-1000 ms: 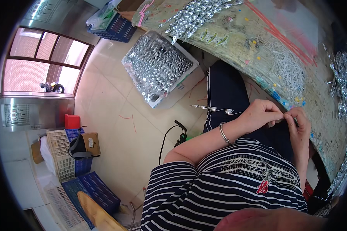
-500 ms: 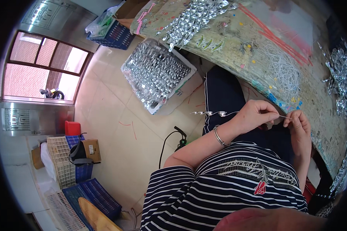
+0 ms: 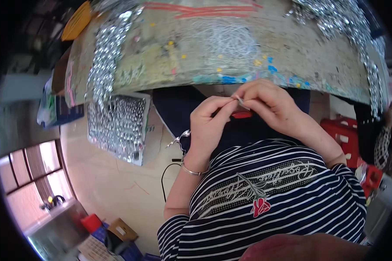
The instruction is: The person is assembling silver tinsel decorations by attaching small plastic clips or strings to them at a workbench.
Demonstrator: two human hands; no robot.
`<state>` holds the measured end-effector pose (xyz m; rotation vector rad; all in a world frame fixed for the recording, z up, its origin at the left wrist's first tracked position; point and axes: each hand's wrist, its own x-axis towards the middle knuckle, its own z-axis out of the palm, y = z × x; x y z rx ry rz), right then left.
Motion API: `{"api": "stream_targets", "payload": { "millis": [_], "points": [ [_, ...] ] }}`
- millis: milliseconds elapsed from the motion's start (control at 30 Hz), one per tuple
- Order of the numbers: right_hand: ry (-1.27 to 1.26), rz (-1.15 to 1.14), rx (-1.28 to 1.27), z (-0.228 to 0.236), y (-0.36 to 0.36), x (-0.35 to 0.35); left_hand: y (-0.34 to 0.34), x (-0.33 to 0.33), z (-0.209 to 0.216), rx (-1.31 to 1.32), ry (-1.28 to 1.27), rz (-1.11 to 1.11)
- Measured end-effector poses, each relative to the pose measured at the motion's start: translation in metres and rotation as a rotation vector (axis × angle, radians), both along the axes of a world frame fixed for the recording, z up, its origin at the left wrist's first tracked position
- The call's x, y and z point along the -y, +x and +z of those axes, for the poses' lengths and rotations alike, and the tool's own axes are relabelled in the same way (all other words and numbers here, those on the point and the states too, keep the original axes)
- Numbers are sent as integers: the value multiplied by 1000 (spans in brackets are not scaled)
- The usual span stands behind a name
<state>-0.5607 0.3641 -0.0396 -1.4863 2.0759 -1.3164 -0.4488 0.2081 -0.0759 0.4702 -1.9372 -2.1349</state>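
Observation:
My left hand [image 3: 210,119] and my right hand [image 3: 272,106] meet over my lap, just off the table's near edge. Thumbs and fingers of both pinch a thin whitish string [image 3: 241,102]; its ends are hidden by the fingertips. A silver twisted foil strip [image 3: 177,138] dangles beside my left wrist, above the metal bracelet [image 3: 191,172]. How the strip joins the string is hidden behind my left hand. Nearest on the table lies a tangled pile of white strings [image 3: 233,41].
On the worn table [image 3: 170,65], silver foil spirals [image 3: 106,56] hang over the left edge, with more spirals [image 3: 335,21] at far right. Red strips [image 3: 209,10] lie at the back. A box of foil spirals [image 3: 117,126] stands below left. Another person's sleeve [image 3: 382,148] shows at right.
The view has turned toward the right. My hands have come together at the string, which was stretched between them before. The foil strip hangs lower, by my left wrist.

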Motion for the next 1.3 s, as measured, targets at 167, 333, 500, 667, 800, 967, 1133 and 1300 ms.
{"api": "stream_targets", "payload": {
  "millis": [167, 333, 500, 667, 800, 967, 1133, 1300],
  "points": [
    [-83, -46, -209, -8, 2, 2, -2, -2, -6, -33, 31, -35],
    [-57, -48, -295, -16, 4, 1, -4, -2, -8, 10, 174, -55],
    [-104, -45, -228, -17, 6, 2, -3, -3, -6, 36, 232, -55],
    [-92, -109, -134, -17, -2, -1, -4, -6, 1, -21, 28, -47],
    [-19, -67, 170, -21, -6, -2, -5, -6, -1, -31, 17, -67],
    [107, -58, 762, -19, -5, 4, -4, -4, -5, -57, 90, -92],
    [109, -56, 719, -18, -6, 8, -3, -5, -5, -40, 130, -109],
    [-62, -66, 388, -21, -5, 10, -3, -6, -6, -29, 219, -109]
  ]
}}
